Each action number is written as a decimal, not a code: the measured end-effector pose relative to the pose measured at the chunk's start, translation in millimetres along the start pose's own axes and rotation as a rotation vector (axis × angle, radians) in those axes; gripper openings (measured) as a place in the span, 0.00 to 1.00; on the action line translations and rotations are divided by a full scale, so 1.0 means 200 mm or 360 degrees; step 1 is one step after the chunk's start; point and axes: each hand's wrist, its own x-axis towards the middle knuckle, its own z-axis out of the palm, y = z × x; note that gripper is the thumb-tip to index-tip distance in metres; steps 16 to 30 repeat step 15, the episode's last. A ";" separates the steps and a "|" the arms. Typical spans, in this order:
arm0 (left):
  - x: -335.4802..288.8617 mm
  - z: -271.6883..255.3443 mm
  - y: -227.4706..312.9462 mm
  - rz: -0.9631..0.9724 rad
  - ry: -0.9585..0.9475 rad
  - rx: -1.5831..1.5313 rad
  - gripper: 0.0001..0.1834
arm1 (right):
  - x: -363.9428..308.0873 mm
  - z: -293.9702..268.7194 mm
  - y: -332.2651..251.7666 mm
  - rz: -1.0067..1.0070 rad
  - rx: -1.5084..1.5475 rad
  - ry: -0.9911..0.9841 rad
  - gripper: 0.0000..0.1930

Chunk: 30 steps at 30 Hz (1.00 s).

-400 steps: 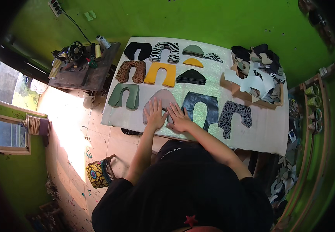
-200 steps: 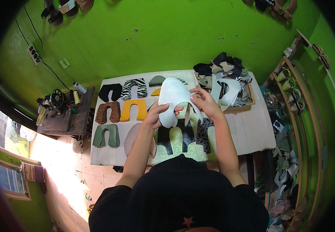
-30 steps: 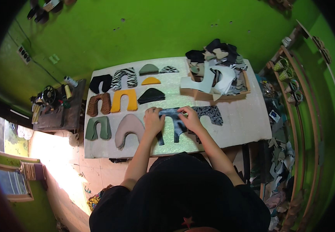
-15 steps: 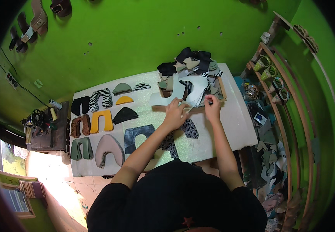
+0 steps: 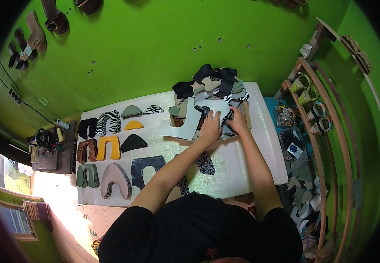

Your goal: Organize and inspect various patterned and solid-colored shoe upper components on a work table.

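Observation:
On the worktable stands a shallow cardboard box heaped with leather offcuts. A pale, curved sheet offcut lies over its near left side, beside a second pale, curved offcut. My left hand rests at the lower part of this second offcut, its fingers apart and pointing down into the box. At the offcut's right edge my right hand has its fingers bent in among dark and grey scraps; what they pinch is hidden. Black scraps top the pile behind.
Stacks of cut U-shaped pieces, including yellow ones and pink-grey ones, lie left on the table. A sewing machine stands far left. A wooden rack with sandals and a scrap heap are at the right.
Both hands have moved farther into the box, from its near edge onto the offcuts. The view has tilted slightly, so the table sits lower in the picture.

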 end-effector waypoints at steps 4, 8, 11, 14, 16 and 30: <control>0.03 0.03 -0.07 -0.0090 0.0050 -0.0188 0.30 | 0.05 0.02 0.00 0.0045 -0.0011 -0.0083 0.28; 0.04 0.02 -0.06 -0.0062 0.0160 -0.0346 0.27 | 0.10 0.04 0.08 0.0096 0.0192 0.0134 0.20; 0.03 0.01 -0.07 -0.0039 0.0178 -0.0379 0.26 | 0.13 0.03 0.09 0.0235 0.0398 0.0181 0.17; 0.01 -0.01 -0.07 -0.0069 0.0163 -0.0360 0.27 | 0.15 0.01 0.09 0.0357 0.0683 0.0160 0.17; 0.01 -0.01 -0.07 -0.0067 0.0160 -0.0362 0.27 | 0.16 0.01 0.12 0.0412 0.0849 0.0194 0.17; 0.01 -0.01 -0.07 -0.0067 0.0160 -0.0362 0.27 | 0.16 0.01 0.12 0.0412 0.0849 0.0194 0.17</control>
